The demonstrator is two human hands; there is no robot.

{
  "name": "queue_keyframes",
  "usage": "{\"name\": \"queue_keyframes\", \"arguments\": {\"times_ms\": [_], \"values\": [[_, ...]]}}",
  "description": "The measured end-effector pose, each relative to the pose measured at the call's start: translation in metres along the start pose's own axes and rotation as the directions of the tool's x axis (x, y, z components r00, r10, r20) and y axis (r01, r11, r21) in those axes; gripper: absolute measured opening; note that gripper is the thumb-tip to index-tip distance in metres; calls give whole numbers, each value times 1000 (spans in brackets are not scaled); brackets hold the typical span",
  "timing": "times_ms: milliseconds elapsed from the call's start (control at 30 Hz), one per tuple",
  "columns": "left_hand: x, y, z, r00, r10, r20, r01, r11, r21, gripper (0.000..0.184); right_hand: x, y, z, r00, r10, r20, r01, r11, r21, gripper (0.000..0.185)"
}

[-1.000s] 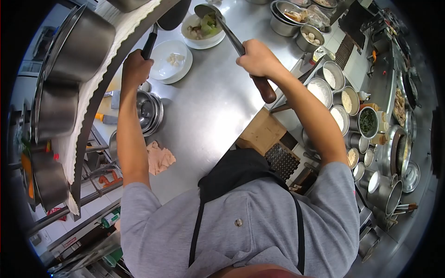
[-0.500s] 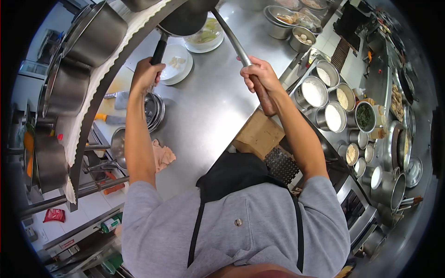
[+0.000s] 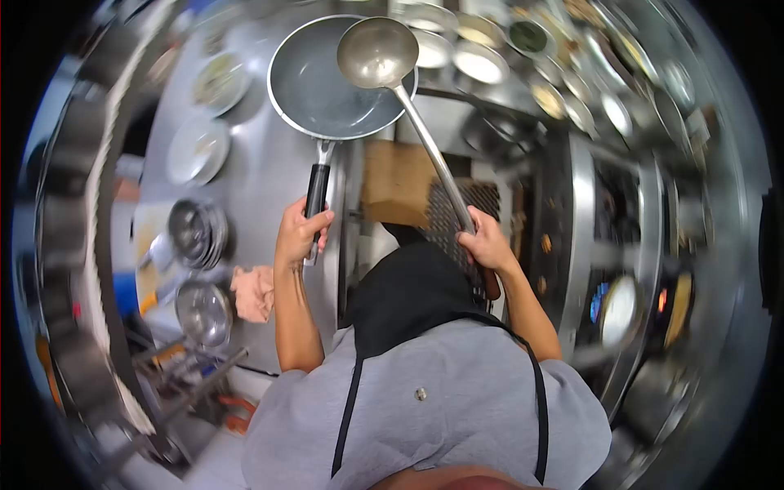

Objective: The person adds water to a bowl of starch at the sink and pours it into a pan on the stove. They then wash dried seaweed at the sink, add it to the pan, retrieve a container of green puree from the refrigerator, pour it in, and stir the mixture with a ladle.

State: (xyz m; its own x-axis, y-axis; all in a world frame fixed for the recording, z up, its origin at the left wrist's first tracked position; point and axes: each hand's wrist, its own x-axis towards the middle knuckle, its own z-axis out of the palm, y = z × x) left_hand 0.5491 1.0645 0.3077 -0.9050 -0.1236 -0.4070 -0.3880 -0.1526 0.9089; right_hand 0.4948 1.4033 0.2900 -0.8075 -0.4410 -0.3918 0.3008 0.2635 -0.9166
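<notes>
My L hand [image 3: 304,233] is gripping the black handle of a round, grey-lined metal frying pan [image 3: 306,94], pan up at approx. 11–12 o'clock, inside facing me. R hand [image 3: 484,238] is closed on a long-handled, round-bowled silver metal ladle [image 3: 371,61]; its bowl's at 12, overlapping the pan's 1–2 o'clock side, can't tell if touching. Round white bowl [image 3: 194,153] w/ pale bits at 10, stacked silver metal bowls [image 3: 189,233] at 9, both on the grey metal counter [image 3: 257,163].
</notes>
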Motion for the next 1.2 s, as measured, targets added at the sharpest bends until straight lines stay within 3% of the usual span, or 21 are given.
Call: {"name": "queue_keyframes", "arguments": {"times_ms": [167, 233, 333, 367, 433, 467, 500, 567, 633, 700, 800, 900, 1033, 1100, 1167, 1200], "values": [[23, -38, 87, 924, -136, 357, 87, 985, 150, 18, -137, 53, -11, 924, 77, -375, -16, 986, 164, 13], [32, -44, 134, 871, -195, 450, 42, 944, 328, 17, -180, 58, -2, 854, 145, -499, -6, 963, 269, 13], [53, -58, 221, 721, -235, 651, -13, 936, 352, 14, -229, 72, 12, 721, 224, -656, 55, 925, 375, 14], [74, -75, 258, 660, -207, 723, -93, 932, 351, 14, -245, 76, 4, 719, 233, -655, 53, 921, 386, 14], [90, -83, 326, 569, -244, 786, -158, 905, 395, 14, -275, 78, 9, 575, 292, -764, 185, 863, 470, 13], [102, -99, 361, 522, -210, 826, -179, 921, 347, 15, -290, 81, 10, 566, 294, -770, 190, 863, 469, 13], [109, -107, 394, 525, -245, 815, -193, 898, 395, 13, -306, 84, 12, 504, 316, -804, 235, 845, 480, 13], [114, -117, 456, 524, -235, 819, -58, 949, 310, 15, -337, 92, 13, 411, 341, -845, 289, 831, 475, 13], [114, -120, 513, 558, -210, 803, -22, 963, 268, 13, -367, 101, 13, 280, 387, -878, 407, 781, 474, 14], [133, -133, 562, 484, -208, 850, -56, 962, 267, 12, -398, 111, 11, 186, 427, -885, 413, 783, 464, 14], [140, -137, 606, 459, -326, 826, -32, 924, 382, 12, -442, 144, 3, 41, 421, -906, 442, 806, 394, 13], [151, -144, 634, 439, -411, 799, -42, 879, 476, 17, -473, 162, -13, -33, 455, -890, 460, 798, 391, 13], [141, -134, 648, 588, -322, 742, 19, 923, 384, 34, -491, 162, -46, -121, 532, -838, 390, 802, 453, 15], [169, -152, 634, 539, -316, 781, 189, 949, 254, 55, -504, 177, -63, -88, 509, -856, 338, 824, 455, 21], [151, -155, 607, 672, -250, 697, 238, 964, 116, 62, -512, 193, -83, -56, 480, -876, 283, 849, 447, 26], [133, -155, 596, 734, -225, 641, 227, 970, 80, 66, -512, 200, -95, -51, 466, -883, 123, 880, 458, 33]]}}
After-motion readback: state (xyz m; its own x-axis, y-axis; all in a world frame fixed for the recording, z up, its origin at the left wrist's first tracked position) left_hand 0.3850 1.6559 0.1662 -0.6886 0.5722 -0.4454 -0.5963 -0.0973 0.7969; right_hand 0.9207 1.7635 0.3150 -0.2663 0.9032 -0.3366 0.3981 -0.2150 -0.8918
